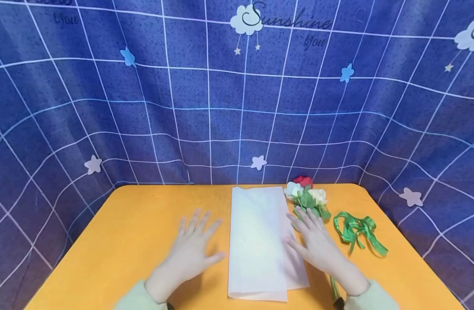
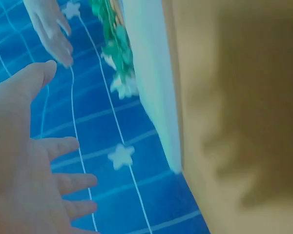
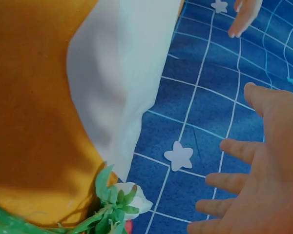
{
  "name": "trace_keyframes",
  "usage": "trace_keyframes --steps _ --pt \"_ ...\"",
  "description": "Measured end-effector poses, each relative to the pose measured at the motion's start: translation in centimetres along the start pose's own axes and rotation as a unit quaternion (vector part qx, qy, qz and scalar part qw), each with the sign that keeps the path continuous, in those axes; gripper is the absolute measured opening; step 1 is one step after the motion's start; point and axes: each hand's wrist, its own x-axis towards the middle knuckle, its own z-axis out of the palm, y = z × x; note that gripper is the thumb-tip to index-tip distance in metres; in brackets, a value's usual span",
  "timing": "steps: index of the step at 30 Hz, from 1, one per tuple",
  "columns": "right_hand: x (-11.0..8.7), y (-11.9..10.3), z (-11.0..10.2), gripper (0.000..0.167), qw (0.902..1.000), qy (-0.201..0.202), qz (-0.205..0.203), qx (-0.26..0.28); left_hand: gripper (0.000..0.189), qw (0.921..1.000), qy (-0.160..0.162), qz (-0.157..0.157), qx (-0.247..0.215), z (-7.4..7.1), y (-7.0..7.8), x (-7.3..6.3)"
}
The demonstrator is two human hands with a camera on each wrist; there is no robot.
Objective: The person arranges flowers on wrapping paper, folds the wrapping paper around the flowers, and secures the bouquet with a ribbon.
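Note:
My left hand [image 1: 194,252] hovers over the table with fingers spread, left of a folded sheet of white wrapping paper [image 1: 256,245]. Nothing is in it. On the other side, my right hand [image 1: 316,243] is also spread and holds nothing; it overlaps the paper's right edge and the flower stems in the head view. The flowers [image 1: 307,198], with red, white and cream rose heads and green leaves, lie just beyond its fingertips. Both wrist views show straight fingers raised above the table, with the paper [image 3: 132,73] lying flat beside them.
A loose green ribbon [image 1: 357,230] lies in a tangle at the right of the orange table [image 1: 144,215]. A blue gridded curtain [image 1: 221,94] with stars and clouds hangs behind the table and along both sides.

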Motion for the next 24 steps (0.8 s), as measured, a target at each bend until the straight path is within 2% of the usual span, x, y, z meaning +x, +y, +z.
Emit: trace_keyframes --steps 5,12,20,24 --pt "0.1 0.3 0.1 0.06 0.9998 -0.003 -0.012 0.012 0.083 0.9976 -0.024 0.064 -0.01 0.4 3.0 1.2" --pt "-0.4 0.8 0.8 0.06 0.9989 -0.011 -0.031 0.033 0.084 0.9901 -0.055 0.128 0.019 1.6 5.9 1.3" --pt "-1.3 1.2 1.7 0.06 0.9973 -0.029 -0.059 0.033 0.081 0.9755 -0.108 0.187 0.043 3.1 8.2 1.3" --pt "-1.8 1.3 2.0 0.06 0.9962 -0.026 -0.08 0.024 0.073 0.9672 -0.116 0.216 0.066 3.6 8.9 1.0"
